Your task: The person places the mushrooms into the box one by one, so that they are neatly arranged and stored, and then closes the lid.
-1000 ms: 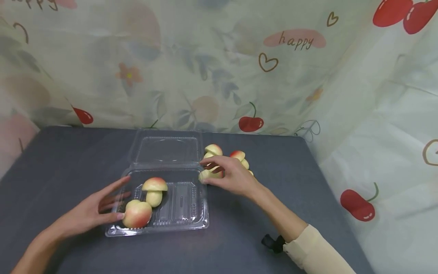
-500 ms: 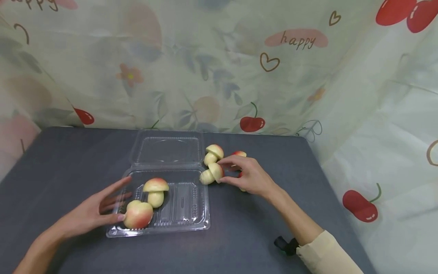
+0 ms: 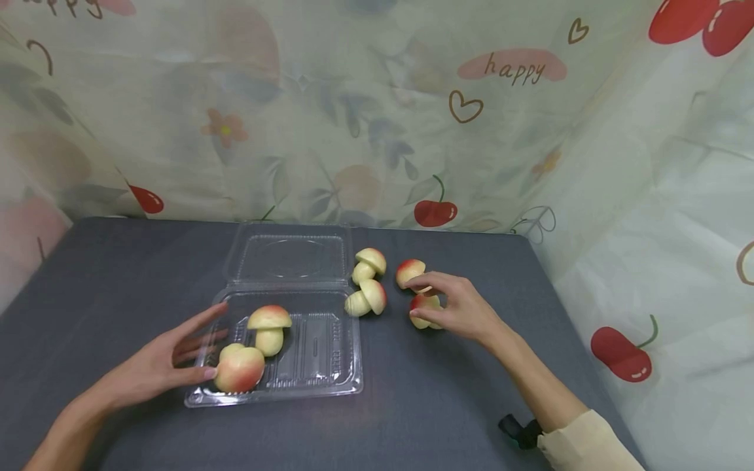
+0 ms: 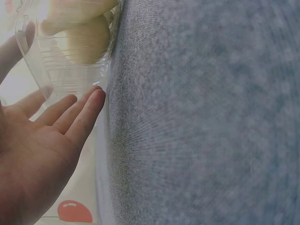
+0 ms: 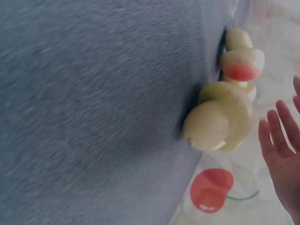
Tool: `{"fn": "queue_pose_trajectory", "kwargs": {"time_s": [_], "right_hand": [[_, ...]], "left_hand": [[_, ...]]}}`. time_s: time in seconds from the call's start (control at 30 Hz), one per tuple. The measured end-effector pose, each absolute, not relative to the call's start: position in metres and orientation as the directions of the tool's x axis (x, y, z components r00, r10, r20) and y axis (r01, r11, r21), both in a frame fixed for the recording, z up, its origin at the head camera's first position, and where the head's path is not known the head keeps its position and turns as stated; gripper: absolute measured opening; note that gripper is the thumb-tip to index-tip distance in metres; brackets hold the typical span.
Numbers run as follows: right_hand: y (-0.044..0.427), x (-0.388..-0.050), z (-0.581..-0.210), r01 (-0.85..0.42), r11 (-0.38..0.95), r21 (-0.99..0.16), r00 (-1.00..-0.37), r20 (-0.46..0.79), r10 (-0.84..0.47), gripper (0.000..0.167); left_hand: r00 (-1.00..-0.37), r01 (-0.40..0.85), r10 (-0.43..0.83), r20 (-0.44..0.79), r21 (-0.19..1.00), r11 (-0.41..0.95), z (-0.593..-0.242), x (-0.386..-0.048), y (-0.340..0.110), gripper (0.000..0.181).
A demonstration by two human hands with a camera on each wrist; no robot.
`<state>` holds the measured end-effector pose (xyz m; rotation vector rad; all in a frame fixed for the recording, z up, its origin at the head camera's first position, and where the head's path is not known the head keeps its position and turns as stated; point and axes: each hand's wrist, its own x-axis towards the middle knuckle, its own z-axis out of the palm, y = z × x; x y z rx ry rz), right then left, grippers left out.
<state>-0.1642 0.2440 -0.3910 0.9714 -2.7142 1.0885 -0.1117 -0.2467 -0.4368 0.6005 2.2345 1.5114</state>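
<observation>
mushroom (image 3: 423, 303) by right hand (image 3: 462, 306), contact unclear

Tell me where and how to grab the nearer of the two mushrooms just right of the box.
Probably by the cap, pinching it from the right, the side where the right hand is. The mushroom lies on its side, cap rightward, stem toward the box, whose edge crowds that end; the other mushroom sits close behind.

Mushrooms (image 3: 374, 296) block the container's (image 3: 312, 350) right; room in front.
</observation>
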Motion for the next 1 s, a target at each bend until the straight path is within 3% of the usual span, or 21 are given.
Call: {"fn": "queue_pose_trajectory", "kwargs": {"time_s": [0.5,1.0], "right_hand": [[0.277,-0.161,-0.408,-0.582,0.629,-0.515,-0.801,0.228,-0.553,0.049],[0.289,-0.166,-0.418,-0.619,0.603,-0.504,-0.748,0.142,-0.649,0.06]], "left_hand": [[-0.836,0.151,0.546,-0.053,0.934,0.323,-0.437,-0.112,-0.249,0.09],[-0.845,0.147,0.531,-0.061,0.929,0.34,-0.437,-0.112,-0.247,0.09]]}}
